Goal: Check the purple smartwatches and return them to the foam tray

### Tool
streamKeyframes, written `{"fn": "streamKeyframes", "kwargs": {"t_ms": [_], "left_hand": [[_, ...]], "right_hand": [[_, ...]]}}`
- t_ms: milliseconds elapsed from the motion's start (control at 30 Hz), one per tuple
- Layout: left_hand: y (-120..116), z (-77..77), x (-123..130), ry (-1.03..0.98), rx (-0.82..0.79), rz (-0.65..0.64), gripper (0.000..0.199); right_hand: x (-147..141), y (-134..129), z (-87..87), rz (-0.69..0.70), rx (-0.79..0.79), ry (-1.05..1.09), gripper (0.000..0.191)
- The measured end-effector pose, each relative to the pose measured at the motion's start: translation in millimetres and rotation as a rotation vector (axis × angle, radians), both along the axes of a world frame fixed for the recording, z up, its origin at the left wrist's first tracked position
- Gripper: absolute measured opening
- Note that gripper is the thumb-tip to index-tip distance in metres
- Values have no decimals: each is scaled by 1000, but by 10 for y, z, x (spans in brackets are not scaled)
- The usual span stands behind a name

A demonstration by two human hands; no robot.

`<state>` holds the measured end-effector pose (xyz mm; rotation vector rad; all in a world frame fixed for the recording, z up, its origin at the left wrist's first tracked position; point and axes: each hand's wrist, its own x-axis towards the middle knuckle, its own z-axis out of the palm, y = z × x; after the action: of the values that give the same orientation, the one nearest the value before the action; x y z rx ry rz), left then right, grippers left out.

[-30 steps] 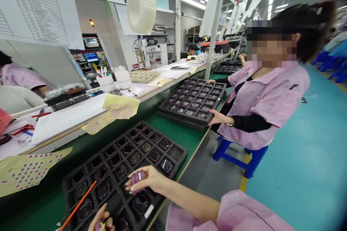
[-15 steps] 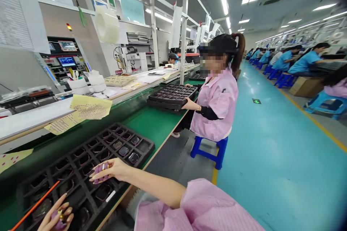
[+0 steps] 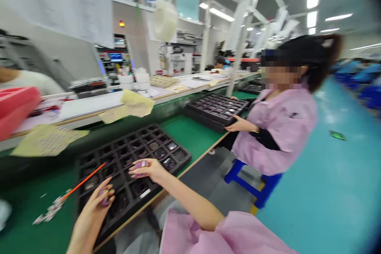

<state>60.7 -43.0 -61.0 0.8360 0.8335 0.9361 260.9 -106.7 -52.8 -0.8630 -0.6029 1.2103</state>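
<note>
My left hand [image 3: 99, 198] is over the near left part of a black compartment tray [image 3: 187, 158], fingers loosely bent and apart, with nothing visible in them. Beside it a thin orange stick [image 3: 86, 180], its lower end bearing a whitish ragged tuft, slants across the tray's left edge. My right hand [image 3: 150, 170] hovers above the tray's middle, fingers stretched leftward and somewhat bent, holding nothing that I can see. Both hands have purple coverings on some fingers. Dark, rounded, glossy pieces [image 3: 160, 153] sit in many compartments. What lies under my fingers is hidden.
A co-worker [image 3: 282, 127] in pink sits at right, hands on stacked black trays [image 3: 205, 123]. Yellow dotted sheets [image 3: 138, 103] hang over the shelf edge. A red-pink object [image 3: 18, 107] stands at far left. The green bench [image 3: 178, 129] ends at a wooden edge.
The view has swung left, so the bench and co-worker appear farther right. More of the orange stick and the red-pink object now show. Both hands remain over the tray.
</note>
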Motion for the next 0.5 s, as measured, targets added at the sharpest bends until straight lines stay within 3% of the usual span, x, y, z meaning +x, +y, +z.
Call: {"fn": "streamKeyframes", "kwargs": {"t_ms": [100,233,400,500], "left_hand": [[-174,98,-19,-75,27,-39,47],[-219,1,-35,-10,114,-24,45],[-268,-85,-102,412,603,157,42],[-255,-64,-158,674,736,246,40]], "right_hand": [[-49,-44,-44,49,-3,19,60],[-46,-27,-183,129,-14,30,48],[-38,-3,-249,57,-19,-188,46],[-127,9,-188,70,-17,-225,46]]}}
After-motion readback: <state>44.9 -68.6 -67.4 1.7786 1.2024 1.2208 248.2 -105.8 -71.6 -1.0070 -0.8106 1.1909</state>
